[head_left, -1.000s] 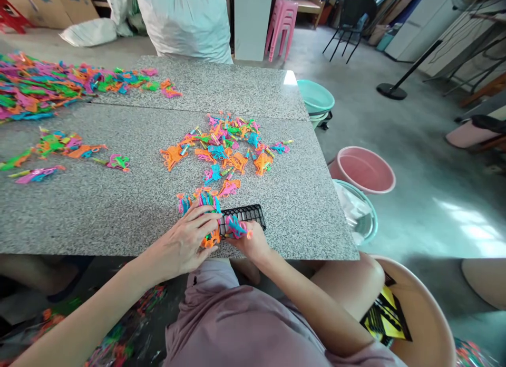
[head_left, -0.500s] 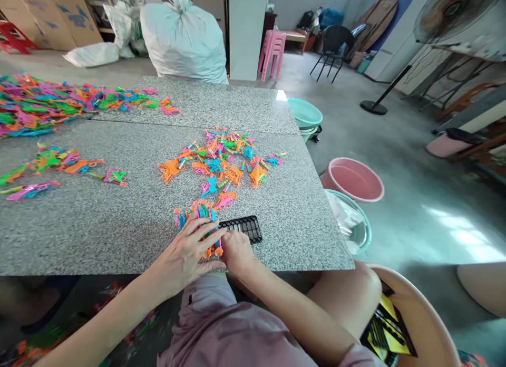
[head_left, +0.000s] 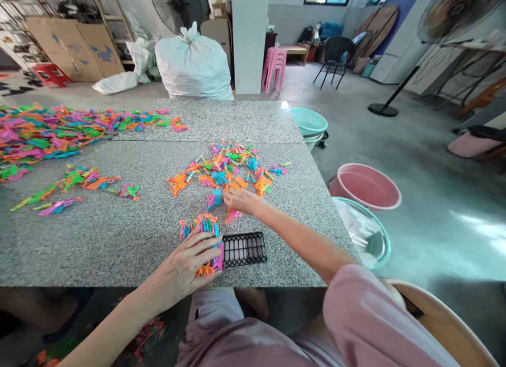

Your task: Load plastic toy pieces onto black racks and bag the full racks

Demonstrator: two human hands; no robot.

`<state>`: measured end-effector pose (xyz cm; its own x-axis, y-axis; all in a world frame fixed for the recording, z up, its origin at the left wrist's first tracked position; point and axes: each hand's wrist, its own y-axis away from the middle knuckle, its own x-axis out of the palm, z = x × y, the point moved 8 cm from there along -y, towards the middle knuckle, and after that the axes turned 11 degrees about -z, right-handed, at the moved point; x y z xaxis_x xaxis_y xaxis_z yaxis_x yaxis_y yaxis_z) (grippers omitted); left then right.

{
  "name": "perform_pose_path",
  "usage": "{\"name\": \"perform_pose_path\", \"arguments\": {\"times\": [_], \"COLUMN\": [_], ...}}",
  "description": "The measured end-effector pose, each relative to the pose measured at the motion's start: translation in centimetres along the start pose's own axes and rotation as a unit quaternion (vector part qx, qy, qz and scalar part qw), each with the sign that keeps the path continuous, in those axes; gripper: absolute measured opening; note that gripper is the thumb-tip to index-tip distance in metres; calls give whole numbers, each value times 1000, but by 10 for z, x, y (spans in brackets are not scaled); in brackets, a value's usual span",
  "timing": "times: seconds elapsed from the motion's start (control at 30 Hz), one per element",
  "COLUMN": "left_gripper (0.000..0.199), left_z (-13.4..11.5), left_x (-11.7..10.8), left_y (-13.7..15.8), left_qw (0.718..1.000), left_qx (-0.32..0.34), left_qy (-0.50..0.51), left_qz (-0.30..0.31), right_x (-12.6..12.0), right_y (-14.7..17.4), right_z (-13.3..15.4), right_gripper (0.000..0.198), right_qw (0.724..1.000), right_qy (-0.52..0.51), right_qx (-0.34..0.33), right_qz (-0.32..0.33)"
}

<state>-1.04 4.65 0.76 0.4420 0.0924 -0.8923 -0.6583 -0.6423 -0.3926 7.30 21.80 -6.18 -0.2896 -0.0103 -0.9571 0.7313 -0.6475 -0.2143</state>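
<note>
My left hand lies across a tight row of small gun-shaped plastic toys in orange, blue, pink and green. Its fingers reach over the row and the thumb is at the near side, holding the toys together. They fill the left end of a black openwork plastic rack, whose right part shows bare bars. My right hand is farther out, at the near edge of a loose pile of similar toys. Its fingers are bent together beside a blue toy; what they pinch is hidden.
A large heap of toys covers the far left of the speckled table, with a smaller group nearer. Basins stand off the right edge: turquoise, pink and one with plastic bags. A white sack stands behind.
My right hand has moved from the rack, beside my left hand, forward to the loose pile. My left hand stays on the row of toys. The view has tilted up slightly.
</note>
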Motion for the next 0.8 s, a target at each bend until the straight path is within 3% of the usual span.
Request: {"name": "perform_pose_path", "arguments": {"times": [0.1, 0.2, 0.3, 0.4, 0.57, 0.8], "left_gripper": [26, 26, 26, 29, 27, 29], "left_z": [1, 3, 4, 4, -2, -11], "left_x": [-2, 0, 1, 2, -3, -4], "left_y": [0, 1, 2, 2, 0, -6], "left_qw": [1000, 1000, 1000, 1000, 1000, 993], "left_qx": [-7, -9, -3, -8, 5, 102], "left_qy": [7, 14, 15, 15, -1, -51], "left_qz": [0, -5, -6, 4, -10, -5], "right_x": [-5, 12, 32, 36, 20, 18], "right_y": [32, 70, 86, 81, 67, 57], "right_z": [-10, 4, 30, 46, 54, 63], "right_gripper": [21, 17, 18, 21, 22, 18], "right_qw": [982, 928, 873, 892, 947, 972], "right_qy": [-134, -284, -384, -326, -212, -160], "right_qx": [108, 213, 274, 291, 234, 174], "right_qz": [-83, -115, -127, -112, -57, -10]}}
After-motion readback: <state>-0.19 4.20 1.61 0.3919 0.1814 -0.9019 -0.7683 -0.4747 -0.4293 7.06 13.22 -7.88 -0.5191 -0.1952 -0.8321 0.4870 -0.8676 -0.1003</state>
